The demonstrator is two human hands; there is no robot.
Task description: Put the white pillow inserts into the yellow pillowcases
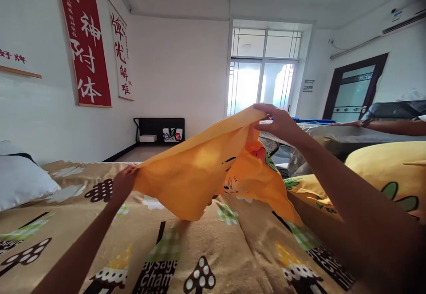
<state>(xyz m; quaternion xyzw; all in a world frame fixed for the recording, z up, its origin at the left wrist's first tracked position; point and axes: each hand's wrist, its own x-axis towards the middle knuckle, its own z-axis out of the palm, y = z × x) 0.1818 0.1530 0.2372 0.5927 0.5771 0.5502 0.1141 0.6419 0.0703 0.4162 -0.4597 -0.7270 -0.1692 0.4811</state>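
An orange pillowcase (193,169) with a printed animal face hangs stretched in the air between my hands. My left hand (124,182) is closed on its left corner, low over the bed. Higher up, near the window's lower edge, my right hand (278,124) pinches the opposite upper corner. The lower part of the cloth droops in folds towards the bedspread (199,249), which is tan with printed mushrooms and letters. On the right, beyond my right forearm, lies a plump yellow pillow (382,169) with a green leaf print.
A white pillow (26,180) lies at the left edge of the bed. Another person's forearm (392,126) rests on a plastic-covered surface (319,138) at the right. A low black shelf (151,129) stands by the far wall, and a dark-framed door (356,87) is at the right.
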